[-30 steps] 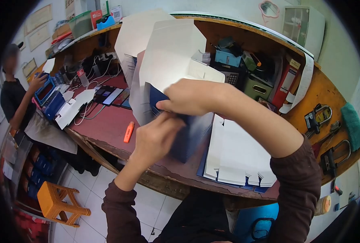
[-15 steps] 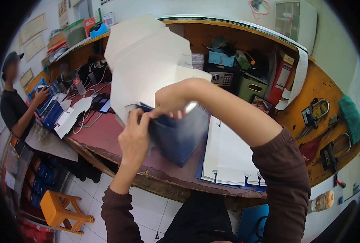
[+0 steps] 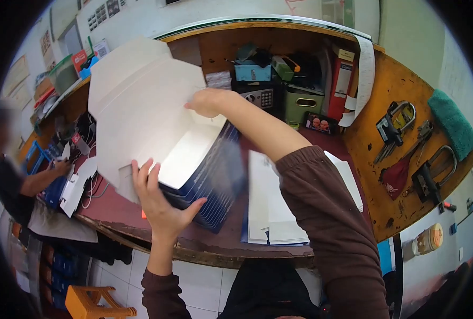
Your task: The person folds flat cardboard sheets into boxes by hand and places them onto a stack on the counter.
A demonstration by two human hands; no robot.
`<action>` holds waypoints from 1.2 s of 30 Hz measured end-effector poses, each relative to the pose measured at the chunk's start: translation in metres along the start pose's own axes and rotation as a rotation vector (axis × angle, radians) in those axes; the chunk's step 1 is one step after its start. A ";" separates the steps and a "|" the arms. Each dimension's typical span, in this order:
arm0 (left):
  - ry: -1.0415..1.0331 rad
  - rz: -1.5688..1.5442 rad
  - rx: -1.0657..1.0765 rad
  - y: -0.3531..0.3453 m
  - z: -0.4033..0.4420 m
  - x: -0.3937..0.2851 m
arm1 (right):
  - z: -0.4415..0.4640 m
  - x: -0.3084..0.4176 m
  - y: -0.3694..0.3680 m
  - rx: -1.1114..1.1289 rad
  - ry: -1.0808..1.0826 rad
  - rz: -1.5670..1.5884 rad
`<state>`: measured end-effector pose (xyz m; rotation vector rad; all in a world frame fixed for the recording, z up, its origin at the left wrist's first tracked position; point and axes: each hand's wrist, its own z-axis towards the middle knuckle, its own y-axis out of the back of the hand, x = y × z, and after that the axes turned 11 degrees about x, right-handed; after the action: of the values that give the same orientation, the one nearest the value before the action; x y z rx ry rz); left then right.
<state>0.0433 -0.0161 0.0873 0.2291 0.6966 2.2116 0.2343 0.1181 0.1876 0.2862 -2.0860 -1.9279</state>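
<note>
A cardboard box (image 3: 191, 151), white inside and dark blue outside, tilts on the table with its large white lid panel (image 3: 141, 95) standing up at the back. Beneath it is a stack of nested blue box trays (image 3: 215, 199), their edges showing as pale lines. My left hand (image 3: 165, 204) lies against the near left corner, fingers stretched up over the white panel and thumb spread along the blue side. At the far right edge my right hand (image 3: 207, 102) has its fingers curled on the cardboard; the fingertips are partly hidden. Flat white cardboard sheets (image 3: 271, 204) lie to the right.
Padlocks (image 3: 396, 130) and a green cloth (image 3: 452, 125) lie on the wooden surface at right. A safe (image 3: 260, 98), a green box (image 3: 303, 106) and a phone (image 3: 320, 123) stand at the back. On the left, a person (image 3: 13, 175) works; an orange stool (image 3: 90, 303) is below.
My hands were close together at the box's left corner. The right hand has moved to the far edge, and the left fingers have spread. The view has shifted right.
</note>
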 end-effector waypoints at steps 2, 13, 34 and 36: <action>-0.032 -0.028 -0.067 -0.008 -0.003 0.007 | 0.000 -0.005 0.001 -0.090 0.024 0.154; 0.179 0.087 -0.205 -0.030 -0.038 -0.020 | 0.062 -0.130 -0.157 -0.064 -0.617 0.596; 0.105 -0.756 0.716 -0.170 -0.105 -0.081 | 0.088 -0.133 -0.188 -0.132 -0.899 0.454; 0.111 -0.757 0.730 -0.170 -0.106 -0.082 | 0.104 -0.127 -0.190 -0.101 -0.898 0.428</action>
<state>0.1668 -0.0286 -0.0898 0.1614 1.3728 1.1992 0.3090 0.2415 -0.0178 -1.1514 -2.2119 -2.0531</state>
